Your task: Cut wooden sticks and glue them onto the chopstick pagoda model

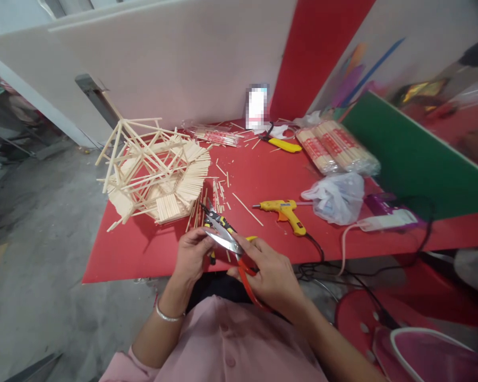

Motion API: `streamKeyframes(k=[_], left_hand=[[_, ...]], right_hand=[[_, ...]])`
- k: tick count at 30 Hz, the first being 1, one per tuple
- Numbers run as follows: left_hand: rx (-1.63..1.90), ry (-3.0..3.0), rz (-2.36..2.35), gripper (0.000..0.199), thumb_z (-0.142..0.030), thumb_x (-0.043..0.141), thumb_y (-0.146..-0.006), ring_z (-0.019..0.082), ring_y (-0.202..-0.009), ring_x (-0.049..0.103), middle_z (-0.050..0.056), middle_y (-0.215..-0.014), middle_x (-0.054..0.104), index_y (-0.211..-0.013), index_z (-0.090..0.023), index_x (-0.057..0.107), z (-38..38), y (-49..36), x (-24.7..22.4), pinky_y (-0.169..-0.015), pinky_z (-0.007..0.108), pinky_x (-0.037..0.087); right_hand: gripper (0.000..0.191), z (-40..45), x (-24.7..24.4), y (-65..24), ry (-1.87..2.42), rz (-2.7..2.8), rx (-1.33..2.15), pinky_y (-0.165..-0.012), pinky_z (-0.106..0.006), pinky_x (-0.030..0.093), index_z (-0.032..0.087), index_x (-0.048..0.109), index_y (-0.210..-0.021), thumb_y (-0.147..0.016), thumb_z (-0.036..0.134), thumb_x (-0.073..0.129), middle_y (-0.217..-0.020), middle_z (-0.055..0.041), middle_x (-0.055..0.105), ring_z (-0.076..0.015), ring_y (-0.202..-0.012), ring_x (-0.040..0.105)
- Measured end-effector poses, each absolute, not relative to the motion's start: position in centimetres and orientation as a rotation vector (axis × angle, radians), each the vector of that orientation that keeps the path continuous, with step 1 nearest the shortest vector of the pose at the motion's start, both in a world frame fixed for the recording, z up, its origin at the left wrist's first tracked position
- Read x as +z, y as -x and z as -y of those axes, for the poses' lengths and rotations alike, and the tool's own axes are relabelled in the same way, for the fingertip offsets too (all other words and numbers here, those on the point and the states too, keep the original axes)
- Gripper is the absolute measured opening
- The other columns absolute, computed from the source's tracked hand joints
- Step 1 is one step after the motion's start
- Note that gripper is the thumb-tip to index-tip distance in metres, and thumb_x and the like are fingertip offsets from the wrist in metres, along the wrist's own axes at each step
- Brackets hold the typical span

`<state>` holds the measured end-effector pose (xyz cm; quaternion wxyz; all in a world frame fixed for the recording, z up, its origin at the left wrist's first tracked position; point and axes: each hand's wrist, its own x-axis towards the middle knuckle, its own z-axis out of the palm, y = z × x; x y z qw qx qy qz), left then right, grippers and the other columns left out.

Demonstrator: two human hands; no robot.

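In my right hand [273, 268] is a pair of scissors [225, 241] with orange-red handles, its blades spread apart and pointing left. My left hand [194, 253] is closed in a pinch right beside the lower blade; whatever lies between its fingers is too small to make out. Black-and-yellow pliers [219, 218] lie on the table just beyond the blades. To the left stands a framework of wooden sticks [159, 180] on a ring of sticks laid side by side. Short cut stick pieces [220, 196] are scattered near it.
A yellow glue gun [284, 210] with a black cord lies on the red table [247, 175]. Behind it are packs of wooden chopsticks [338, 146], a plastic bag [338, 196] and a yellow-handled cutting tool [284, 144]. A phone [257, 106] leans on the back wall. A green board [418, 154] stands right.
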<state>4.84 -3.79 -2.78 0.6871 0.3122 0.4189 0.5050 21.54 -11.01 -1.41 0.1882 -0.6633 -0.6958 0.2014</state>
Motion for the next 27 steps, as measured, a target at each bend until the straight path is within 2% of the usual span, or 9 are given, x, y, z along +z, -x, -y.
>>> streamKeyframes(k=[8, 15, 22, 27], left_hand=[[1.12, -0.726, -0.903, 0.031, -0.038, 0.089, -0.054, 0.007, -0.042, 0.05, -0.002, -0.054, 0.062, -0.067, -0.016, 0.07, 3.7, -4.7, -2.8, -0.04, 0.019, 0.041], [1.14, -0.756, -0.916, 0.028, -0.035, 0.088, -0.056, 0.008, -0.045, 0.053, -0.001, -0.057, 0.063, -0.068, -0.016, 0.071, 3.7, -4.3, -3.2, -0.042, 0.02, 0.044], [1.121, -0.792, -0.963, 0.026, -0.033, 0.087, -0.056, 0.008, -0.048, 0.053, -0.002, -0.055, 0.06, -0.065, -0.015, 0.071, 3.7, -3.9, -3.4, -0.047, 0.019, 0.046], [1.093, -0.791, -0.929, 0.027, -0.037, 0.085, -0.061, 0.008, -0.045, 0.05, -0.002, -0.056, 0.06, -0.07, -0.016, 0.071, 3.7, -3.9, -3.6, -0.043, 0.02, 0.042]], right_hand=[[0.068, 11.2, -1.6, -21.4, 1.848, 2.008, 0.439, -0.062, -0.03, 0.046, 0.027, 0.048, -0.141, -0.083, 0.062, 0.056, -0.096, -0.0074, 0.065, -0.0221, -0.082, 0.064], [0.063, 11.2, -1.7, -21.2, 1.81, 2.03, 0.364, -0.06, -0.029, 0.046, 0.026, 0.051, -0.138, -0.086, 0.062, 0.052, -0.092, -0.0071, 0.066, -0.0208, -0.078, 0.064], [0.061, 11.2, -2.4, -21.5, 1.736, 2.014, 0.499, -0.064, -0.028, 0.049, 0.02, 0.055, -0.133, -0.088, 0.062, 0.049, -0.091, -0.0084, 0.069, -0.0192, -0.076, 0.065], [0.066, 10.9, -2.0, -21.7, 1.773, 2.053, 0.434, -0.062, -0.029, 0.048, 0.026, 0.05, -0.138, -0.084, 0.065, 0.052, -0.096, -0.0073, 0.068, -0.0216, -0.081, 0.067]])
